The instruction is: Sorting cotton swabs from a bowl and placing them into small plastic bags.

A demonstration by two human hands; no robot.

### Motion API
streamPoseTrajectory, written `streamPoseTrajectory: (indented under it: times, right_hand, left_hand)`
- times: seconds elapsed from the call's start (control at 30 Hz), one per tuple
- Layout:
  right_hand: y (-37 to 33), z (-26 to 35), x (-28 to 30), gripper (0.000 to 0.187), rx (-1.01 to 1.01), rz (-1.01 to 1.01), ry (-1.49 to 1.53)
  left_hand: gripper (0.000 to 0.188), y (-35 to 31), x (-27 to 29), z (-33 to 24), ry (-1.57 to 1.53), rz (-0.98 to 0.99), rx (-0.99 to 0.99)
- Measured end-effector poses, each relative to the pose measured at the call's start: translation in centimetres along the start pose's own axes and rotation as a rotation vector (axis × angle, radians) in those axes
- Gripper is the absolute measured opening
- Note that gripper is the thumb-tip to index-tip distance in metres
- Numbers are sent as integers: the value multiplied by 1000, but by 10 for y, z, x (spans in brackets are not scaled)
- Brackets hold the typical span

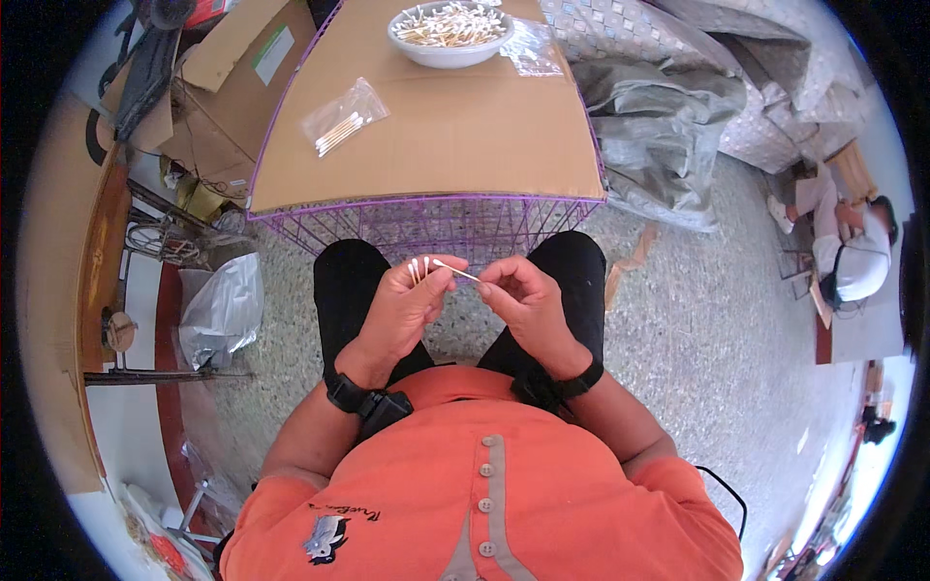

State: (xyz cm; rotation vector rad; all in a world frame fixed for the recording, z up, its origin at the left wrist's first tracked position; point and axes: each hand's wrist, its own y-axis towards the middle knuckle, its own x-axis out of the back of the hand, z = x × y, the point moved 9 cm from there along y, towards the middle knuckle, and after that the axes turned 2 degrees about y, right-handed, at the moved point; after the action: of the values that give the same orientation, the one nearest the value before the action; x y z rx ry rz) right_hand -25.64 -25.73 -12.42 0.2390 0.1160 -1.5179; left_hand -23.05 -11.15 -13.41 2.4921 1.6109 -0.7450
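My left hand is closed round a few cotton swabs, whose white tips stand up between the fingers. One more cotton swab lies slantwise between my hands. Its far end rests by the left fingers, and the near end is pinched between thumb and forefinger of my right hand. Both hands are above my lap, just short of the cardboard-topped table. On that cardboard lies a clear plastic bag with several swabs in it. Behind it, a white bowl is heaped with loose cotton swabs.
More clear plastic bags lie right of the bowl. The cardboard rests on a purple wire frame. Grey sheeting is piled at the right, and cardboard boxes stand at the left. Another person sits far right.
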Motion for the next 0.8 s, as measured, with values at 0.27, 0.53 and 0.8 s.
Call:
streamPoseTrajectory:
  times: [0.27,0.53,0.8]
  right_hand:
    - [2,7,-12,12,49,70,-186]
    - [0,-6,-27,10,-82,153,-120]
    - [2,0,-23,13,-33,161,-306]
  left_hand:
    - [25,2,-1,3,-22,5,28]
    - [28,2,-7,1,47,63,67]
    - [31,19,-10,-48,238,56,-269]
